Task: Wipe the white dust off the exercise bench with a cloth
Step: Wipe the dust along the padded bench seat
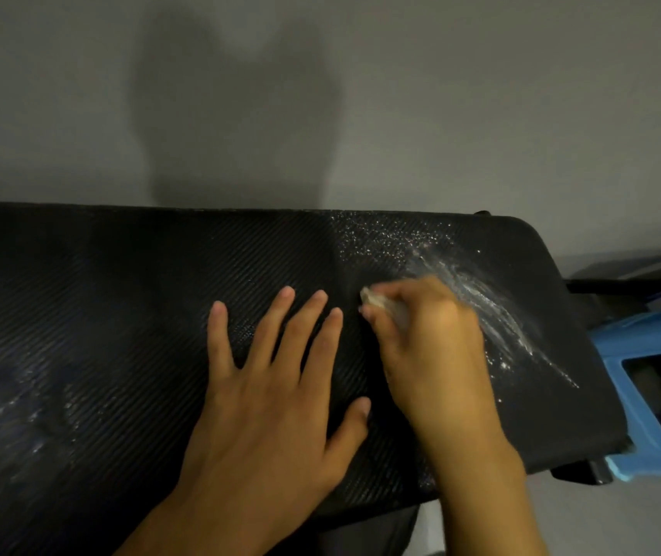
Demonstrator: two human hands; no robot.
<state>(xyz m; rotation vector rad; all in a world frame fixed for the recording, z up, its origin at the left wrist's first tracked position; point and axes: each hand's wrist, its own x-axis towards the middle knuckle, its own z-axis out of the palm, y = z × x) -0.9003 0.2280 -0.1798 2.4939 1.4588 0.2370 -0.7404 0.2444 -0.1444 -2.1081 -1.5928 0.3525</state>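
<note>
The black padded exercise bench (120,282) fills the lower half of the view, its surface ribbed. White dust (493,311) lies in streaks and specks on its right part, with fainter smears at the lower left (4,415). My left hand (276,379) rests flat on the bench with fingers spread. Just to its right, my right hand (429,347) grips a small pale cloth (377,300) and presses it on the bench; it is blurred. Most of the cloth is hidden under the fingers.
A grey wall (481,94) stands right behind the bench, with my shadow on it. A blue plastic stool (658,347) sits off the bench's right end, with dark clutter behind it. Pale floor tiles (621,523) show at the lower right.
</note>
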